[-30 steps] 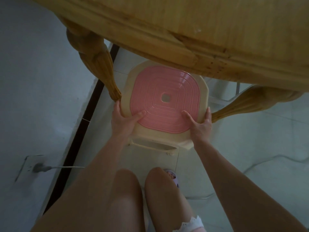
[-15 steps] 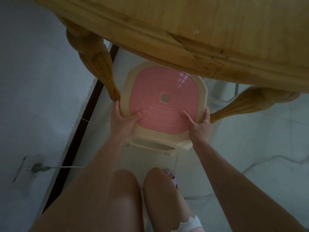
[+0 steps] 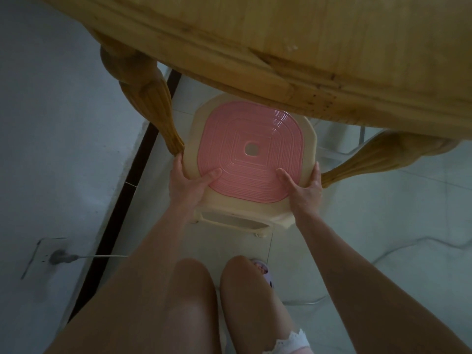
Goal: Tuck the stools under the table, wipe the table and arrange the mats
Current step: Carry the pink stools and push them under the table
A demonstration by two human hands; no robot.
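Observation:
A cream plastic stool [image 3: 251,149] with a ribbed pink seat and a square hole in its middle stands on the floor, its far part under the edge of the wooden table [image 3: 293,47]. My left hand [image 3: 190,183] grips the stool's near left rim, thumb on the pink seat. My right hand [image 3: 302,186] grips the near right rim the same way. The stool sits between two carved table legs, the left leg [image 3: 150,106] and the right leg [image 3: 370,159]. No mats are in view.
A white wall [image 3: 51,123] with a dark skirting strip [image 3: 132,185] runs along the left. A plug [image 3: 60,256] and cable sit in a wall socket low on the left. My knees [image 3: 222,290] and a slipper [image 3: 261,270] are below the stool. A cable lies on the tiled floor at right.
The stool has slid a little further under the table edge, with both hands still holding its rim.

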